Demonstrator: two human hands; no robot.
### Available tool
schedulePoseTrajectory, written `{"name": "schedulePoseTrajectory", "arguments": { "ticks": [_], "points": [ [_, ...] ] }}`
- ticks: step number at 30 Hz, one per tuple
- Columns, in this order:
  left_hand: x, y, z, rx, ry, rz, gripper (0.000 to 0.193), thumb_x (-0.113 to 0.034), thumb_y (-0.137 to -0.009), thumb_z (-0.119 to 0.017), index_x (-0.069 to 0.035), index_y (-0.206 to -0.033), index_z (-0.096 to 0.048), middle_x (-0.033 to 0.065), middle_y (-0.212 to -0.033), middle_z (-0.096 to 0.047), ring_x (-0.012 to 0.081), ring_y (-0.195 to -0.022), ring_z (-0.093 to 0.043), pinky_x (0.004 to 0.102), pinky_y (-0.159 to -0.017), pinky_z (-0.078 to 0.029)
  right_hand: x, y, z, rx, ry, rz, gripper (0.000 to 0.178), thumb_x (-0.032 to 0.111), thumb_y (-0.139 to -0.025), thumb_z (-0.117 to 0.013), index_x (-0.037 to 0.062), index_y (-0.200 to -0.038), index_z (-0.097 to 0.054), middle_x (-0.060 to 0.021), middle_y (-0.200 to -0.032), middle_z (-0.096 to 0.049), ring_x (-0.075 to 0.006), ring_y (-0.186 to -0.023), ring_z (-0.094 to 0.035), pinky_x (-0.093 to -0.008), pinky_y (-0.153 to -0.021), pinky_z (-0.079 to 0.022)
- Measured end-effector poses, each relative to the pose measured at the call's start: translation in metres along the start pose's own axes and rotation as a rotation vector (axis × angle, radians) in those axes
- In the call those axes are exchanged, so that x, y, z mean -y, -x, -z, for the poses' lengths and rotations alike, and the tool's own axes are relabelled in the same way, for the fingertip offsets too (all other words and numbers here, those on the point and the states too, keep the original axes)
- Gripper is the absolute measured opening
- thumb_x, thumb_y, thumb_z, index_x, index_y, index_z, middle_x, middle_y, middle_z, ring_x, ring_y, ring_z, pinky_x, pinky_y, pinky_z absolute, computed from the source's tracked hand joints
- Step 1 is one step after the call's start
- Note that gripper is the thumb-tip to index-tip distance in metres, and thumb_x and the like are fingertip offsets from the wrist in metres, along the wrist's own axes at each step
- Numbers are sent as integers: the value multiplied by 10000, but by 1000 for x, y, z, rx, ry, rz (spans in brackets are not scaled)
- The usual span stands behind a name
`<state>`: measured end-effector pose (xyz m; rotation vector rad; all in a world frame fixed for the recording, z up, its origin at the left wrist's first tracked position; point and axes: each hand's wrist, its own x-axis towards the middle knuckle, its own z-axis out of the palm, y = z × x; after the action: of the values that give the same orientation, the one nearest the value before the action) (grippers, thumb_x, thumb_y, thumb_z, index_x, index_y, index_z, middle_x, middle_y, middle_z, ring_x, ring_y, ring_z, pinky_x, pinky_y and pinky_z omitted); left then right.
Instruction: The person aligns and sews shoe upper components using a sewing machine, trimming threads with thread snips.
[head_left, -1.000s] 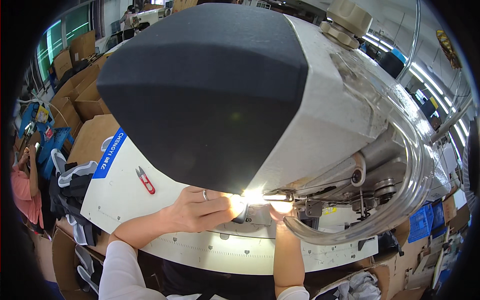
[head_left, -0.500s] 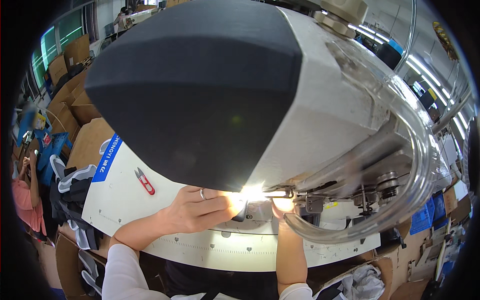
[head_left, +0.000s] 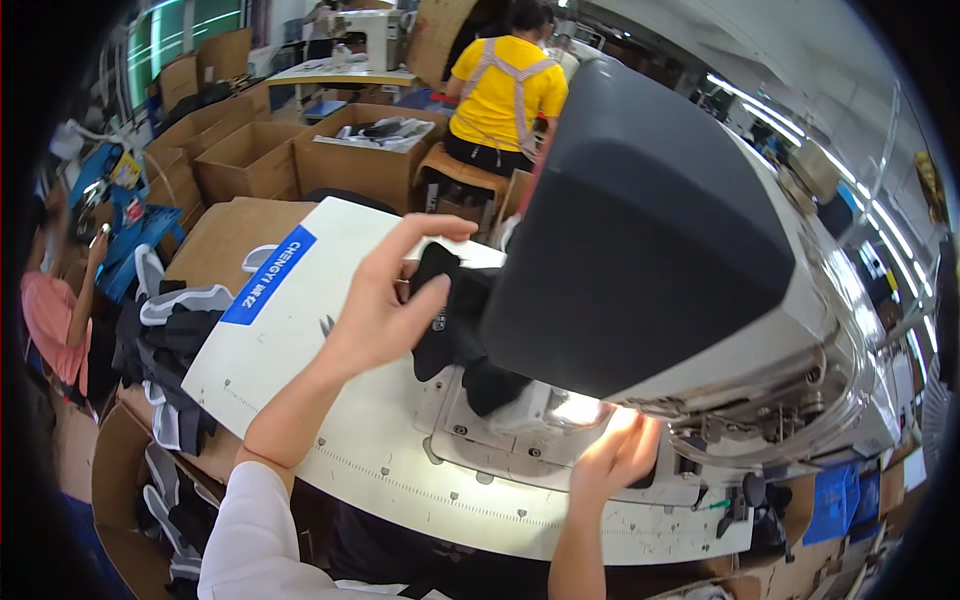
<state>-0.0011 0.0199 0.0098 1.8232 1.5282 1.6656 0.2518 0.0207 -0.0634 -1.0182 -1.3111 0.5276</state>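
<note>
My left hand (head_left: 385, 305) is raised over the left part of the sewing table (head_left: 300, 380). Its thumb and lower fingers pinch a black fabric piece (head_left: 435, 335), while the index finger stretches out above. The black fabric hangs down and runs behind the dark cover of the sewing machine (head_left: 660, 230). Near the lit needle area, my right hand (head_left: 612, 455) has its fingers drawn together under the machine head. Glare and the machine hide what those fingertips touch. A dark edge shows beside that palm. Behind my left wrist, snips (head_left: 327, 325) are mostly covered.
Black-and-grey shoe uppers (head_left: 185, 305) pile up left of the table. Cardboard boxes (head_left: 250, 160) stand beyond it. A person in a yellow shirt (head_left: 510, 90) sits ahead; another in pink (head_left: 55, 320) is at far left. A clear tube curves along the machine's right side.
My left hand has moved up and away from the needle, now with black fabric in it. My view has shifted, bringing the yellow-shirted person into sight. My right hand stays by the needle area.
</note>
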Motion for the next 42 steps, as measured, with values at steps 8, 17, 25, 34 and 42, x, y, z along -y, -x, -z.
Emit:
{"name": "schedulePoseTrajectory", "arguments": {
  "ticks": [8,17,25,34,42],
  "points": [
    [-35,3,36,110,704,255,120,-143,-912,-635,-51,-886,-562,-54,-793,-530,-15,-655,-445,154,-529,-326,68,14,-74,391,255,563,298,150,-766,-793,-8,-928,-598,-125,-990,-677,-286,-940,-633,-367,-887,-486],
    [-43,6,33,397,10,-328,168,-165,-878,-630,-16,-956,-633,93,-876,-648,265,-827,-555,354,-789,-436,72,15,-22,905,-162,-19,244,157,-834,-760,-13,-784,-592,-64,-631,-549,-140,-509,-488,-287,-495,-397],
    [-14,20,-49,537,347,109,176,-114,-956,-594,21,-1068,-608,54,-916,-646,124,-837,-572,276,-773,-472,50,22,19,537,-208,-394,155,107,-863,-718,-38,-914,-696,-38,-704,-663,-47,-648,-556,-205,-601,-454],
    [33,9,-103,374,-22,-297,60,21,-806,-598,16,-863,-616,96,-810,-614,231,-698,-564,362,-640,-468,18,21,21,203,-124,-309,159,102,-887,-665,-36,-809,-657,8,-670,-594,-50,-646,-480,-224,-601,-394],
    [57,11,-109,422,-37,-256,165,10,-757,-669,-4,-919,-644,86,-874,-638,213,-785,-609,339,-687,-497,18,25,12,119,-21,-132,166,104,-878,-678,-30,-789,-637,-8,-714,-580,-75,-700,-493,-235,-650,-395]
  ]
}}
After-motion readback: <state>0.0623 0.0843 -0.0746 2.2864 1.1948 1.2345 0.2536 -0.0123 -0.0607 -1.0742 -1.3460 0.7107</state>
